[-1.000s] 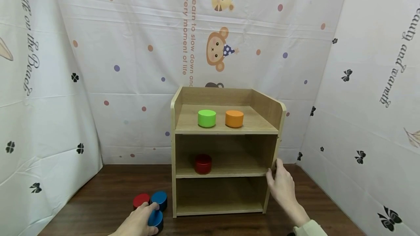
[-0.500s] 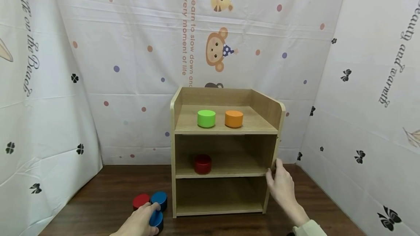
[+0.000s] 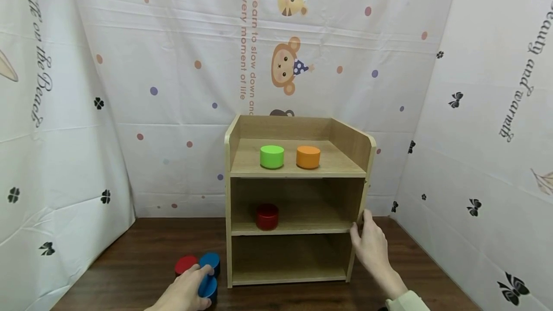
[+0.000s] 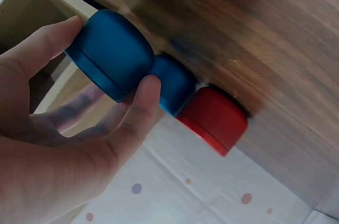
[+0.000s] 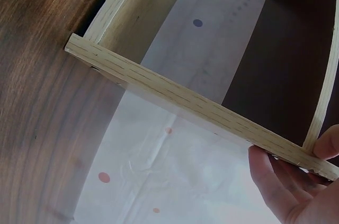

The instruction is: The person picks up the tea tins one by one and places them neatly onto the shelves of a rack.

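Blue pucks (image 3: 209, 275), red puck (image 3: 185, 264), green (image 3: 272, 156) and orange (image 3: 308, 156) ones (pale wooden shelf (image 3: 298, 227)), polka-dot backdrop (image 3: 181, 85).

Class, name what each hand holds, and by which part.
Left hand pinches the nearer blue cylinder by its sides; right hand grips the wooden shelf at its right front edge.
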A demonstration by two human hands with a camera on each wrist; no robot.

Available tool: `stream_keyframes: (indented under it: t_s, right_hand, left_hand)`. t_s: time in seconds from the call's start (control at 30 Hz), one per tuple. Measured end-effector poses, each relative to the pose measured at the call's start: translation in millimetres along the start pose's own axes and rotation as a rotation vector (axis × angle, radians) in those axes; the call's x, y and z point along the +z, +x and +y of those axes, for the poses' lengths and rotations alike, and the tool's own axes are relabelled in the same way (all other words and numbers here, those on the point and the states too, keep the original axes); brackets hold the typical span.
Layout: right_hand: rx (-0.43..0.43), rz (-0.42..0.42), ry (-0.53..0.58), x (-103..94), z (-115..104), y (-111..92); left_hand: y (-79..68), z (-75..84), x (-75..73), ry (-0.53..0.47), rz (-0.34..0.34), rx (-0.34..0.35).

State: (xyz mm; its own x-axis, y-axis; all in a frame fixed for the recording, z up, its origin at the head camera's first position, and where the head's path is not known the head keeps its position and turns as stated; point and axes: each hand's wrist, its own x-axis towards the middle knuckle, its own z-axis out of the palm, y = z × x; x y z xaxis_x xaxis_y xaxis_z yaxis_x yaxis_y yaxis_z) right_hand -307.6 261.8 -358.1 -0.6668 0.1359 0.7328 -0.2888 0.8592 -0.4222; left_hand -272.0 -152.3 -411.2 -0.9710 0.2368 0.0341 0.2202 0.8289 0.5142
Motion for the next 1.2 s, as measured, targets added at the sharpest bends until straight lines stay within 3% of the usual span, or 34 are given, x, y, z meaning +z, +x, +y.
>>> stream_keyframes:
  t_s: [0.53,1.2]
  right_hand:
    - [-0.003,0.01,-0.003,-0.2,0,-1]
    - [-0.014,0.012,0.005,-0.9,0,0]
  left_hand:
    - [-6.3,31.8,-9.9,0.035,0.004,0.172]
    - [-7.4,75.2,-18.5,0.11,0.042,0.293]
